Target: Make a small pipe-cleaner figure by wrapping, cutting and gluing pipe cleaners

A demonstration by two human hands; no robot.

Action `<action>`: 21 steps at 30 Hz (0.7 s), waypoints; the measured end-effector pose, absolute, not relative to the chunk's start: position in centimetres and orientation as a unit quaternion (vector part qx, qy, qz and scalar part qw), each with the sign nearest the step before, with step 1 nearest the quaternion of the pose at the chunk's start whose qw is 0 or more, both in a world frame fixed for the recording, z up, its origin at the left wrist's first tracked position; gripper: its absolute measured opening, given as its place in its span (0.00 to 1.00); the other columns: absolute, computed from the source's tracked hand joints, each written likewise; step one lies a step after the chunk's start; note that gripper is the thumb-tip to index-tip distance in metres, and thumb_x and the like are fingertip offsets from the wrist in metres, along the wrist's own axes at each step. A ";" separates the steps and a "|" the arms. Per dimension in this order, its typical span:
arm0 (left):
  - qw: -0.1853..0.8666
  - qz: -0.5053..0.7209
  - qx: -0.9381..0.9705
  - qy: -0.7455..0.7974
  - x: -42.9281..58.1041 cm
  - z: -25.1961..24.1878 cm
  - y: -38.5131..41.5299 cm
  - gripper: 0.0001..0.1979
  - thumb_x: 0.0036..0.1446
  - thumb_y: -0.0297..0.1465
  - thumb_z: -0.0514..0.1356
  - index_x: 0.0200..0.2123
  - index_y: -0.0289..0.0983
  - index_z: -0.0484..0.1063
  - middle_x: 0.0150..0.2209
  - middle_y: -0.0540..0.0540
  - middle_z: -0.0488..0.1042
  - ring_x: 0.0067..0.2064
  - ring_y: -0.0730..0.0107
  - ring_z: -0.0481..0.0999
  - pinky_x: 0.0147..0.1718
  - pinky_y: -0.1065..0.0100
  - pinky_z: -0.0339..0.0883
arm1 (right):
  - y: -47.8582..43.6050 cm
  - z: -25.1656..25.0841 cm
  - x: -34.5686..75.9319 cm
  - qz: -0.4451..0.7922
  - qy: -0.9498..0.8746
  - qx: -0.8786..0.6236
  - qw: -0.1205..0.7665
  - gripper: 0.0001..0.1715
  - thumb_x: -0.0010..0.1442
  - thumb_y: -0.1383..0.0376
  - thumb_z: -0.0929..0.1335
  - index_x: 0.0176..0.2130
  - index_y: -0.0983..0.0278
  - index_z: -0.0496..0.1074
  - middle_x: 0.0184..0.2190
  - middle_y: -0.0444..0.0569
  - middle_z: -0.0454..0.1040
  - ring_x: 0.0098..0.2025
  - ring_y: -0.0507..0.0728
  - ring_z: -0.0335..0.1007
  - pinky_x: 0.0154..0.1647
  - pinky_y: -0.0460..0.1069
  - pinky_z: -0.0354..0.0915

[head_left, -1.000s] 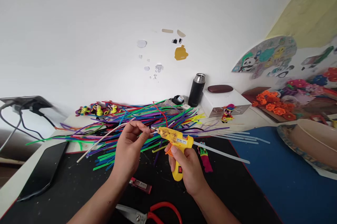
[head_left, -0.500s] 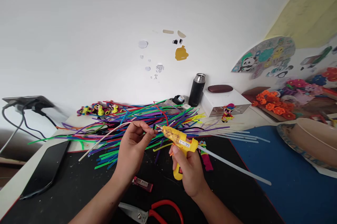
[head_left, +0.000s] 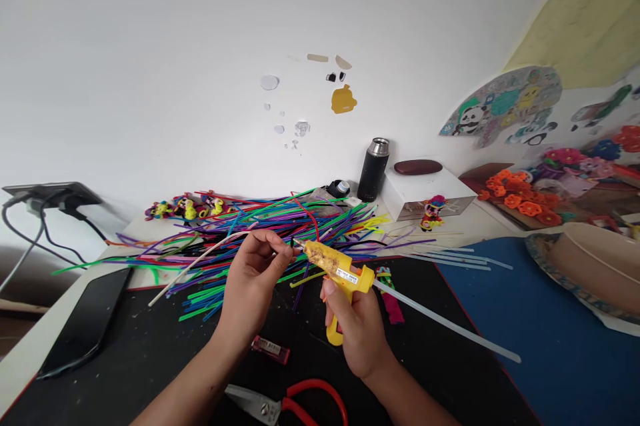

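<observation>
My right hand [head_left: 357, 333] is wrapped round the handle of a yellow hot glue gun [head_left: 327, 259], its front stained brown. A long translucent glue stick [head_left: 445, 319] sticks out of the gun's back end. My left hand [head_left: 257, 279] is closed in a pinch on a small black piece [head_left: 293, 243], mostly hidden by the fingertips. The gun's metal nozzle [head_left: 299, 243] is right at that piece; whether they touch I cannot tell. Behind both hands lies a heap of coloured pipe cleaners [head_left: 260, 226].
Red-handled scissors [head_left: 310, 399] and a small pink-red box [head_left: 271, 349] lie on the black mat [head_left: 150, 359]. A phone [head_left: 85, 323] is at left. Behind stand a black flask [head_left: 374, 171], a white box [head_left: 425, 189] and a small figure [head_left: 433, 213]. At right is a bowl-like container [head_left: 595, 266].
The glue gun has shifted slightly left, bringing its nozzle closer to the black piece at my left fingertips. My left hand has stayed almost still.
</observation>
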State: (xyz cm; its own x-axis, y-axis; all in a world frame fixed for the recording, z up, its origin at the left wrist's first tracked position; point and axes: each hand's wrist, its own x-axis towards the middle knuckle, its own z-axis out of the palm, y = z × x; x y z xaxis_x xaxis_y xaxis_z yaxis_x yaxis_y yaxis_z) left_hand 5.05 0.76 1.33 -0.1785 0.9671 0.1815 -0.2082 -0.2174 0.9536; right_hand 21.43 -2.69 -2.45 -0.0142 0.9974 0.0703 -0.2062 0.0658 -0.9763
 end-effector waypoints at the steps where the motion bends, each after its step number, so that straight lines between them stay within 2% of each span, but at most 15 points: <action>1: 0.460 0.640 0.446 0.425 5.1 1.3 0.8 0.12 0.59 0.34 0.75 0.39 0.41 0.74 0.35 0.52 0.76 0.40 0.69 0.82 0.44 0.69 0.78 | -2.7 -2.4 21.4 0.537 -0.468 -0.423 0.560 0.32 0.66 0.39 0.70 0.29 0.62 0.69 0.16 0.39 0.62 0.18 0.50 0.57 0.20 0.45 0.58; 9: 0.460 0.643 0.443 0.423 5.3 1.4 1.0 0.13 0.59 0.33 0.75 0.39 0.40 0.74 0.35 0.51 0.77 0.40 0.67 0.82 0.45 0.67 0.78 | -2.8 -2.2 21.4 0.530 -0.472 -0.427 0.560 0.32 0.67 0.39 0.70 0.28 0.62 0.68 0.16 0.39 0.62 0.18 0.50 0.58 0.20 0.45 0.59; 21: 0.458 0.639 0.443 0.430 5.3 1.5 0.9 0.13 0.58 0.34 0.75 0.38 0.41 0.74 0.34 0.53 0.77 0.38 0.70 0.81 0.44 0.69 0.76 | -3.0 -1.9 21.2 0.520 -0.474 -0.437 0.561 0.32 0.67 0.38 0.69 0.28 0.61 0.67 0.17 0.39 0.62 0.19 0.50 0.57 0.21 0.45 0.60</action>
State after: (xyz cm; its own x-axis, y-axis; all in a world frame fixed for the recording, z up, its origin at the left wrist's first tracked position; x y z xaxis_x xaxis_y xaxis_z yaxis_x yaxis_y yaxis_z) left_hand 5.28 0.93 1.51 -0.1873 0.9670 0.1726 -0.2040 -0.2101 0.9562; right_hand 21.21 -2.97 -1.94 0.0097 0.9970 0.0771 -0.1693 0.0777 -0.9825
